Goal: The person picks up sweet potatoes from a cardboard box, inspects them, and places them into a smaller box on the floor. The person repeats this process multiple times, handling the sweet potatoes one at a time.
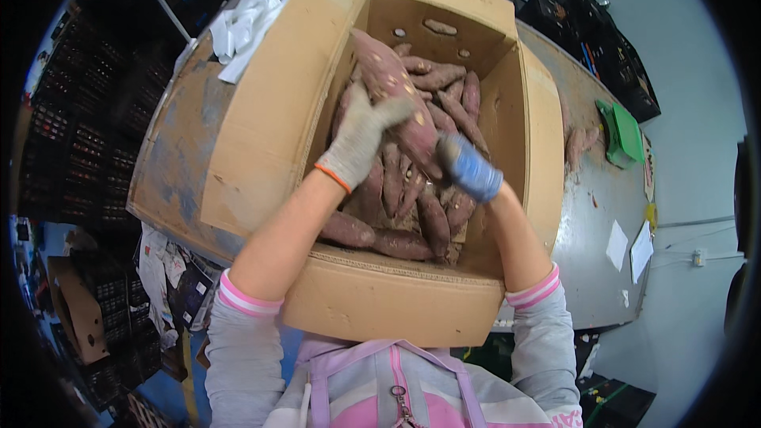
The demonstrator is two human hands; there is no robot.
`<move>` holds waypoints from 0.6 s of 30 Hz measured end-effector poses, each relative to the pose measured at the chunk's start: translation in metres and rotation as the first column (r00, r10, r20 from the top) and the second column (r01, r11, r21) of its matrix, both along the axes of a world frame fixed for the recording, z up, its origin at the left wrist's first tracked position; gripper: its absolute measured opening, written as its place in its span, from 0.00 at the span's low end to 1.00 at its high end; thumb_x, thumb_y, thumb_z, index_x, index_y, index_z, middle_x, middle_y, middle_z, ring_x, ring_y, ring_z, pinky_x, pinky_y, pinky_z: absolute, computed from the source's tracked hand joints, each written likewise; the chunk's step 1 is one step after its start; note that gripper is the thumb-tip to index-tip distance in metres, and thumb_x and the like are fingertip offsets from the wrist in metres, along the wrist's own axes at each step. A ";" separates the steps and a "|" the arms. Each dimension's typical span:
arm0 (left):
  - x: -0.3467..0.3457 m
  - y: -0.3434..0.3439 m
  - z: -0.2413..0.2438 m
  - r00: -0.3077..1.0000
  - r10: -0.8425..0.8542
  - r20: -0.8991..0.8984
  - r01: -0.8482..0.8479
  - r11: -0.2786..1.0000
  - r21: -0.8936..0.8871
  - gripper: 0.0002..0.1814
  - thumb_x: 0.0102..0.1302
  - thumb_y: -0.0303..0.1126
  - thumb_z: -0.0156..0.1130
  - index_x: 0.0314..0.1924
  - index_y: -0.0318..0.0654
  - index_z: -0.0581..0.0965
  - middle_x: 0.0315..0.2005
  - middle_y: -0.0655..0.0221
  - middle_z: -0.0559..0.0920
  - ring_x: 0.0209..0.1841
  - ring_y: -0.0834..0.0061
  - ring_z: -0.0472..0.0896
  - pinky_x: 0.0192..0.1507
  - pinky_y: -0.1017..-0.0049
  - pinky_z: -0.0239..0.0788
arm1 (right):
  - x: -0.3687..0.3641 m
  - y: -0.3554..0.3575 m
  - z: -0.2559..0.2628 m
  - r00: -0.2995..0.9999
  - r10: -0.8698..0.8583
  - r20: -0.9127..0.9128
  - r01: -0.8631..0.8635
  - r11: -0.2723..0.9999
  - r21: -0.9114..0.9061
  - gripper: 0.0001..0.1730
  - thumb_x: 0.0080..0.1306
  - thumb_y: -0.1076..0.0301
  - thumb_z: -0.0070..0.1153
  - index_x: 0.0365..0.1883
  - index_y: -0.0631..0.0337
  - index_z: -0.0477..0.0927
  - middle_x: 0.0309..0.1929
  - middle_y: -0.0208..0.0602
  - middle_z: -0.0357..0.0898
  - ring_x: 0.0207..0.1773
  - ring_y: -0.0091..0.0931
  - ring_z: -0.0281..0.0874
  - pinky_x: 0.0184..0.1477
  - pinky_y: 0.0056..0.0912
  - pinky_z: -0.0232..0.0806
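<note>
An open cardboard box point(386, 303) stands on the table in front of me, its flaps folded outward. Many red-skinned sweet potatoes point(434, 223) lie inside it. My left hand point(362, 131), in a pale knit glove with an orange cuff edge, grips a large sweet potato point(386, 74) with pale spots, raised over the others. At that root's lower end is my right hand point(469, 166), in a blue and grey glove, blurred; whether its fingers close on the root is unclear.
White plastic bags point(247, 27) lie left of the box on the metal table point(178, 125). To the right are a few more sweet potatoes point(575, 145), a green plastic container point(621, 134) and paper sheets point(616, 245). Black crates point(612, 53) stand at the back right.
</note>
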State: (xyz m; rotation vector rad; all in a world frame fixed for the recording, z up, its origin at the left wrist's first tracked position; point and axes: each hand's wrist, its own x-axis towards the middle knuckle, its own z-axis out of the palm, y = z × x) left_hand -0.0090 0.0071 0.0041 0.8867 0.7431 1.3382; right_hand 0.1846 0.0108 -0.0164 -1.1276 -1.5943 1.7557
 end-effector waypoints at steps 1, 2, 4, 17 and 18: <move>0.000 -0.006 0.012 0.985 0.056 0.163 -0.052 0.998 -0.032 0.31 0.59 0.28 0.59 0.62 0.35 0.61 0.50 0.62 0.74 0.53 0.66 0.74 0.58 0.66 0.68 | 0.005 0.013 0.004 0.999 -0.033 0.043 0.035 0.999 -0.034 0.29 0.68 0.38 0.47 0.38 0.58 0.78 0.22 0.24 0.70 0.23 0.17 0.64 0.25 0.19 0.58; -0.005 -0.001 -0.002 0.973 0.101 0.209 -0.078 0.990 -0.118 0.28 0.59 0.29 0.59 0.59 0.34 0.65 0.48 0.61 0.75 0.51 0.65 0.76 0.56 0.65 0.70 | 0.009 0.022 0.001 0.988 -0.143 0.066 0.142 0.990 0.026 0.27 0.70 0.40 0.45 0.41 0.58 0.79 0.22 0.24 0.70 0.21 0.16 0.62 0.23 0.18 0.55; -0.015 0.010 -0.016 0.956 0.159 0.245 -0.106 0.971 -0.215 0.22 0.60 0.34 0.60 0.52 0.33 0.72 0.40 0.58 0.80 0.41 0.61 0.81 0.48 0.62 0.76 | 0.022 0.037 -0.014 0.910 -0.386 0.149 0.340 0.903 0.264 0.24 0.69 0.45 0.49 0.44 0.58 0.80 0.25 0.32 0.76 0.22 0.21 0.70 0.25 0.24 0.62; -0.012 -0.013 0.020 0.961 0.177 0.212 -0.104 0.942 -0.318 0.20 0.62 0.40 0.62 0.49 0.34 0.76 0.40 0.61 0.81 0.38 0.68 0.82 0.43 0.68 0.78 | 0.051 0.044 -0.037 0.334 -0.250 0.909 -0.161 0.935 0.317 0.26 0.61 0.42 0.53 0.46 0.55 0.79 0.45 0.45 0.82 0.49 0.41 0.79 0.51 0.43 0.70; -0.016 -0.014 0.021 0.961 0.152 0.233 -0.072 0.944 -0.322 0.19 0.62 0.40 0.62 0.48 0.34 0.77 0.40 0.61 0.81 0.39 0.68 0.82 0.43 0.69 0.78 | 0.048 0.044 -0.037 0.323 -0.222 0.920 -0.179 0.940 0.289 0.26 0.62 0.42 0.53 0.46 0.55 0.79 0.45 0.45 0.81 0.49 0.41 0.79 0.51 0.43 0.69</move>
